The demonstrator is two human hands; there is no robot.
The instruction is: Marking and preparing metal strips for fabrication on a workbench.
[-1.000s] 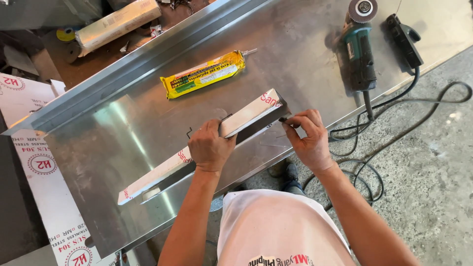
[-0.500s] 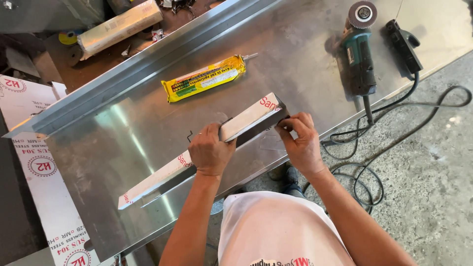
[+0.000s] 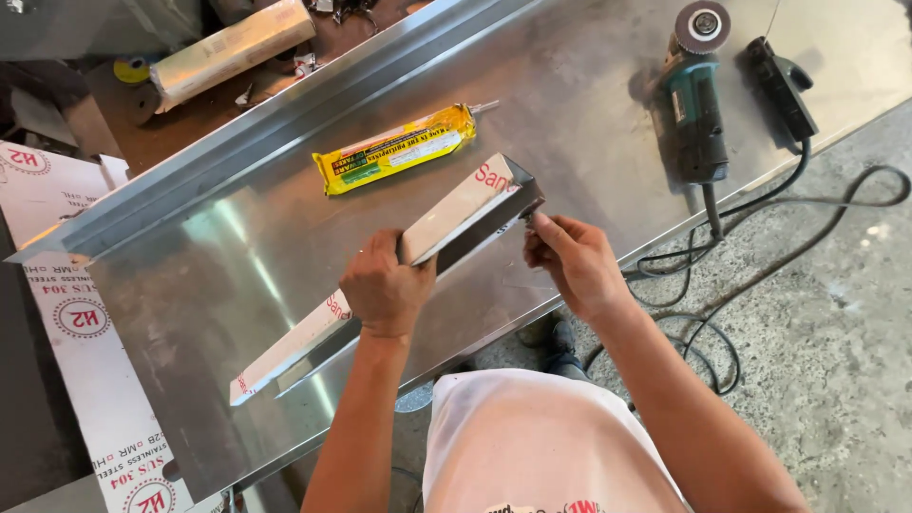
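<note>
The long metal angle strip [image 3: 446,228] (film-covered) lies diagonally across the frame centre on the steel desk [image 3: 190,285]. The left hand [image 3: 385,285] is clenched around its middle, forearm extended; the right hand [image 3: 570,261] pinches its upper-right end. A yellow sealant tube [image 3: 399,147] lies just above.

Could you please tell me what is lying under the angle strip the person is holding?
Under the angle strip lies the steel sheet. The left hand and the strip itself cover the part right beneath it.
</note>
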